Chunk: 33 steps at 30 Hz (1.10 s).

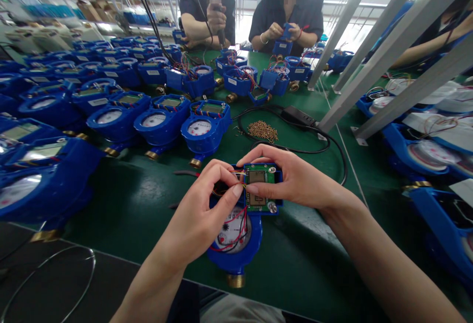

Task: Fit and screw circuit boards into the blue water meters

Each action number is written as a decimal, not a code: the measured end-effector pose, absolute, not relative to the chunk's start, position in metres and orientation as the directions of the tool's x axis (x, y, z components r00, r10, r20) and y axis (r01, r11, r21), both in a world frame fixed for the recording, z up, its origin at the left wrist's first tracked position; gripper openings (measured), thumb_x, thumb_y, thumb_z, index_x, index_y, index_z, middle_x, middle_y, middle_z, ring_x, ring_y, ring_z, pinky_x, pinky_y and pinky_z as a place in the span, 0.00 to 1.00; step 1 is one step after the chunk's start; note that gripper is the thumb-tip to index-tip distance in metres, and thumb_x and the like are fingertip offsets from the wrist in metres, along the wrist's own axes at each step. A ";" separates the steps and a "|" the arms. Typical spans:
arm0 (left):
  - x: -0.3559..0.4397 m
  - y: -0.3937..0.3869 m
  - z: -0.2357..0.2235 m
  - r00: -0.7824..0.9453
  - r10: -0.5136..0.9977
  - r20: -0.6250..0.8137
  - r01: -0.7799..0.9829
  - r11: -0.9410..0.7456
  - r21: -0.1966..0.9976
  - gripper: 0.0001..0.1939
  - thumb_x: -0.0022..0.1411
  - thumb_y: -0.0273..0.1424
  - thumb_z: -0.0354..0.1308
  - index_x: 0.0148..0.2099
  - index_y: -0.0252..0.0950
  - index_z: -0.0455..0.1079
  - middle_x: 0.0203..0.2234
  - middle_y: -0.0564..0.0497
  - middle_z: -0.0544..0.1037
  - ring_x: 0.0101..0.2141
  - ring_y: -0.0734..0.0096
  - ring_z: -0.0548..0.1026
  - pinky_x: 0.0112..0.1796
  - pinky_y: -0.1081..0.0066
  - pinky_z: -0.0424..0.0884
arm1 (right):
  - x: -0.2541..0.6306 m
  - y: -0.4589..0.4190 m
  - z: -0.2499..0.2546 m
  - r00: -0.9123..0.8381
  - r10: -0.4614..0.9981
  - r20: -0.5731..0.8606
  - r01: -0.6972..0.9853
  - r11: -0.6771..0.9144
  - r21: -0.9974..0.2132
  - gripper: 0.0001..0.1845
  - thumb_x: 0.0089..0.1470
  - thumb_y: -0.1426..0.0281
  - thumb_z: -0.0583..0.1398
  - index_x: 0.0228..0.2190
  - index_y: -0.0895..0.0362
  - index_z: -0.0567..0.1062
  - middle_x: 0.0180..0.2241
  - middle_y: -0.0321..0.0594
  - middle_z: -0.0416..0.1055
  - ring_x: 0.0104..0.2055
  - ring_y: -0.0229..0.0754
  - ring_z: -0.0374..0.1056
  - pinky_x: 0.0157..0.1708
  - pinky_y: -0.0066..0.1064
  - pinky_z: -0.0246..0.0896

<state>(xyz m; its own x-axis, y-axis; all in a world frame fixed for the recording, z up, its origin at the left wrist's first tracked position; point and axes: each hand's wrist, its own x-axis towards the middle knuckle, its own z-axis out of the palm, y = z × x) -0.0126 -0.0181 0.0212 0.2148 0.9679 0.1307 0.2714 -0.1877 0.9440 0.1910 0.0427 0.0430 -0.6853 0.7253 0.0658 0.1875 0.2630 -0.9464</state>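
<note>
A blue water meter [256,244] stands on the green table right in front of me, its brass fitting [235,280] toward me. Red and black wires lie across its round dial [236,232]. At its upper box is a green circuit board [261,205] with a small grey display. My left hand [207,205] pinches thin coloured wires at the board's left edge, the tips of finger and thumb pressed together. My right hand [295,175] grips the board, thumb on its face and fingers curled over the far edge. A tool with dark handles [185,172] lies partly hidden behind my left hand.
Rows of blue meters [162,121] fill the left side. Beyond my hands lie a pile of brass screws [262,131], a black cable and a power strip [297,116]. Grey metal posts [351,49] and open meters [417,150] stand at right. Two people work opposite.
</note>
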 end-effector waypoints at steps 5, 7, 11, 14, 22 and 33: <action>-0.013 -0.018 0.020 0.213 0.969 0.121 0.255 -0.175 0.951 0.07 0.71 0.32 0.54 0.37 0.39 0.66 0.42 0.51 0.68 0.47 0.67 0.69 0.46 0.68 0.66 | 0.191 0.043 0.043 -0.684 0.728 0.054 0.201 0.260 -0.944 0.21 0.56 0.65 0.69 0.48 0.57 0.73 0.43 0.39 0.76 0.46 0.43 0.73 0.44 0.30 0.69; -0.014 -0.018 0.019 0.215 0.970 0.116 0.251 -0.170 0.953 0.08 0.71 0.32 0.54 0.37 0.39 0.65 0.42 0.51 0.68 0.46 0.68 0.69 0.47 0.68 0.66 | 0.191 0.043 0.043 -0.687 0.725 0.052 0.206 0.262 -0.943 0.21 0.56 0.66 0.69 0.48 0.58 0.73 0.43 0.39 0.76 0.46 0.43 0.73 0.44 0.30 0.69; -0.016 -0.016 0.019 0.234 0.966 0.110 0.248 -0.169 0.954 0.08 0.72 0.33 0.54 0.37 0.39 0.66 0.42 0.51 0.68 0.46 0.69 0.69 0.47 0.68 0.66 | 0.192 0.043 0.043 -0.689 0.723 0.051 0.203 0.260 -0.944 0.21 0.55 0.65 0.69 0.48 0.57 0.73 0.43 0.40 0.77 0.45 0.43 0.74 0.43 0.31 0.70; -0.017 -0.016 0.018 0.239 0.964 0.119 0.256 -0.181 0.950 0.08 0.72 0.33 0.54 0.37 0.39 0.66 0.41 0.51 0.68 0.46 0.68 0.70 0.47 0.68 0.66 | 0.191 0.042 0.043 -0.679 0.733 0.027 0.213 0.232 -0.949 0.22 0.53 0.66 0.70 0.47 0.57 0.73 0.40 0.38 0.77 0.39 0.41 0.74 0.38 0.29 0.69; -0.021 -0.014 0.015 0.250 0.961 0.115 0.276 -0.184 0.943 0.08 0.71 0.35 0.57 0.37 0.40 0.68 0.41 0.52 0.70 0.48 0.67 0.69 0.49 0.68 0.66 | 0.190 0.041 0.042 -0.673 0.739 0.014 0.194 0.196 -0.961 0.21 0.53 0.67 0.70 0.47 0.56 0.73 0.38 0.37 0.76 0.36 0.38 0.72 0.35 0.27 0.68; -0.024 -0.011 0.017 0.244 0.966 0.083 0.286 -0.154 0.946 0.09 0.69 0.37 0.59 0.36 0.40 0.70 0.39 0.52 0.71 0.49 0.66 0.70 0.48 0.69 0.67 | 0.189 0.042 0.041 -0.674 0.737 0.048 0.192 0.238 -0.952 0.21 0.53 0.68 0.69 0.48 0.57 0.73 0.39 0.37 0.76 0.37 0.39 0.72 0.36 0.27 0.68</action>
